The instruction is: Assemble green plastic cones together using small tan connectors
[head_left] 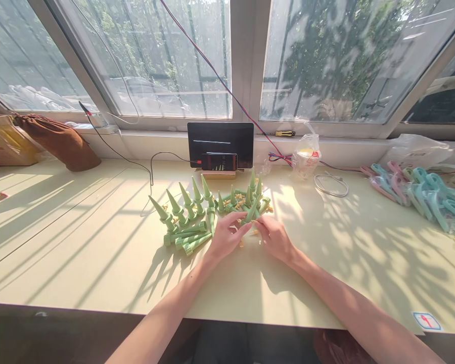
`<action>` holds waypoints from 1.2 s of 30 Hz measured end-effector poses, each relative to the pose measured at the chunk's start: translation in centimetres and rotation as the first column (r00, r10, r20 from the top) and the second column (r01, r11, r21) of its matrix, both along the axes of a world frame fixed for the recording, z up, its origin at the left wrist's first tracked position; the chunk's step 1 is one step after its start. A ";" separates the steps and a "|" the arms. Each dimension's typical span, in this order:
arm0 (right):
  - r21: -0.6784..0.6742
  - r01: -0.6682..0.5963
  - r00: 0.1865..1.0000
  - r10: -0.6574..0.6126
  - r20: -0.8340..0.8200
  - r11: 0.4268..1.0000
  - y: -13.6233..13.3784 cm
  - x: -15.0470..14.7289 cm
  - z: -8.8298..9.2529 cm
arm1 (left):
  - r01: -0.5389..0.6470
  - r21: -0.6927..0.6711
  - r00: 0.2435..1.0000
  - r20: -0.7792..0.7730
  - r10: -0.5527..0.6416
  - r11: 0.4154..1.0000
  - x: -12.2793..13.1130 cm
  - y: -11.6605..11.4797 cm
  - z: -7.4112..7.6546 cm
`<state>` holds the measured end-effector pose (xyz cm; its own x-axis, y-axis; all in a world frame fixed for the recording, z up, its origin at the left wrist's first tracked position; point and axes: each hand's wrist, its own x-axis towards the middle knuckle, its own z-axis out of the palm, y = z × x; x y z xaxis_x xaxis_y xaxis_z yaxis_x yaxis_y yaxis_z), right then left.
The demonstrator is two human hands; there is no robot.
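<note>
My left hand (227, 233) pinches a green cone-shaped plastic spike (251, 211) by its lower end, tip pointing up and away. My right hand (273, 236) is closed in a pinch just right of it, fingertips near the spike's base; what it holds is too small to make out. Behind the hands lies a loose pile of green spikes (238, 198) mixed with small yellow pieces (255, 232). To the left, several spikes stand upright in a row (182, 205), with several more lying flat (187, 237) in front of them.
A tablet (220, 144) with a phone (219, 162) propped before it stands by the window. A plastic bag (306, 154) and coiled white cable (330, 185) lie right of it. Pastel clothespins (420, 189) pile at far right; a brown pouch (56, 141) at left.
</note>
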<state>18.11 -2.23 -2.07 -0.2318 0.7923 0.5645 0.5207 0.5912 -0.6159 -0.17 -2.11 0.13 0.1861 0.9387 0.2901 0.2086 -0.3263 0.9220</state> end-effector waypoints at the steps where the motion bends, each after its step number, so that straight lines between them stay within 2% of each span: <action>1: -0.013 -0.005 1.000 0.005 -0.004 1.000 -0.1 0.0 0.0 | 0.008 0.001 1.000 0.005 -0.008 1.000 0.0 0.0 -0.1; 10: -0.054 -0.066 0.996 0.063 -0.057 0.996 -0.2 0.0 0.2 | 0.076 -0.013 0.993 0.089 -0.074 0.997 0.1 0.2 -0.1; 15: -0.218 -0.134 0.980 0.097 -0.172 0.967 -0.6 0.0 0.7 | 0.099 -0.027 0.990 0.108 -0.095 0.995 0.1 0.2 0.2; 18: -0.358 -0.197 0.955 0.095 -0.282 0.913 -0.8 -0.2 1.1 | 0.088 -0.053 0.992 0.099 -0.083 0.995 0.1 0.2 0.2; 21: -0.485 -0.302 0.904 0.084 -0.420 0.821 -0.9 -0.3 1.2 | 0.076 -0.074 0.993 0.093 -0.069 0.994 0.0 0.3 0.2; 25: -0.546 -0.450 0.808 0.062 -0.586 0.707 -0.7 -0.4 1.2 | 0.064 -0.093 0.995 0.087 -0.056 0.994 0.0 0.3 -0.1; 28: -0.570 -0.480 0.784 0.034 -0.620 0.667 -0.6 -0.5 1.3 | 0.037 -0.111 0.997 0.065 -0.030 0.993 0.0 0.3 -0.3; 31: -0.578 -0.416 0.813 0.003 -0.582 0.702 -0.7 -0.6 1.3 | -0.004 -0.116 1.000 0.027 0.007 0.993 0.1 0.2 -0.5; 33: -0.546 -0.338 0.852 0.003 -0.524 0.767 -0.7 -0.7 1.3 | -0.029 -0.106 0.999 0.014 0.031 0.994 0.2 0.2 -0.5; 36: -0.412 -0.204 0.923 0.035 -0.382 0.888 -0.9 -0.6 1.3 | -0.065 -0.103 0.997 0.021 0.068 0.993 0.3 0.2 -0.5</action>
